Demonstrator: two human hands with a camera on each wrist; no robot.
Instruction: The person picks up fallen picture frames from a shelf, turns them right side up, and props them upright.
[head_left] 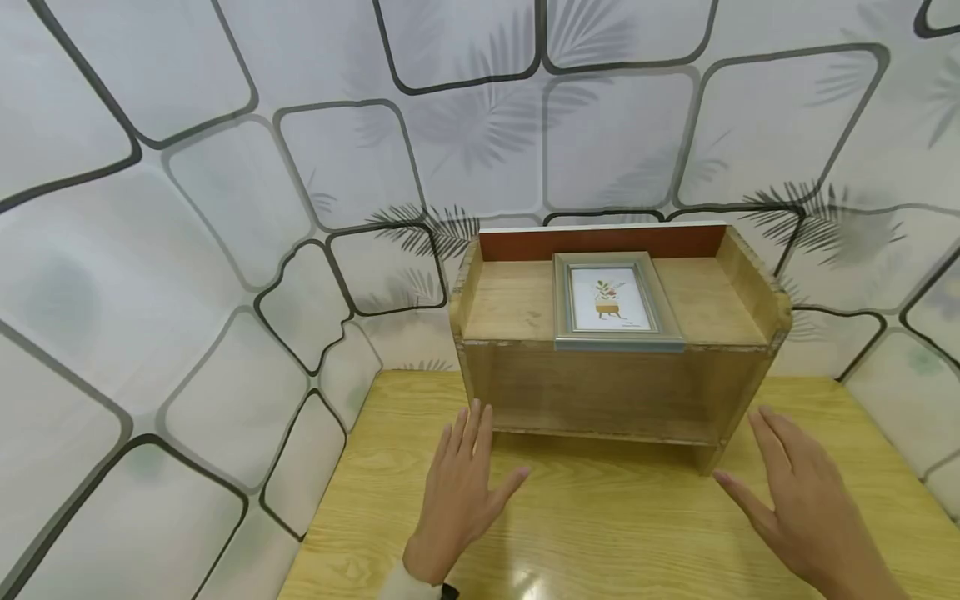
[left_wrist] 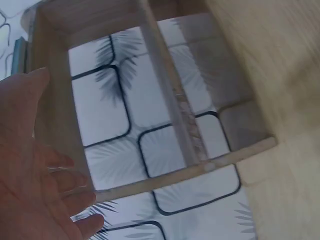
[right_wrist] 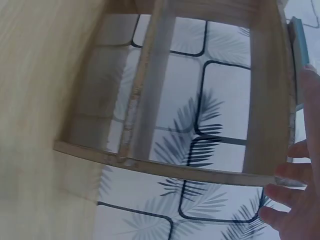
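A small wooden shelf (head_left: pixel 502 300) stands on the table, its two boards between upright side panels. On its upper board lies a picture frame (head_left: pixel 663 323), grey-green, around a print of a plant in a yellow pot. My left hand (head_left: pixel 461 500) is held before the shelf's lower left corner, fingers straight and thumb spread. Off the lower right corner is my right hand (head_left: pixel 806 500), fingers extended, palm turned inward. Both hands hold nothing. In the wrist views, the left hand (left_wrist: pixel 37 165) and right hand (right_wrist: pixel 302 200) are beside the shelf's side panels; contact is unclear.
The yellow wood-grain table (head_left: pixel 600 517) runs under the shelf and both hands. Behind and to the left rises a pale wall (head_left: pixel 210 375) with dark rounded outlines and leaf prints. Its pattern shows through the shelf's open back below the upper board.
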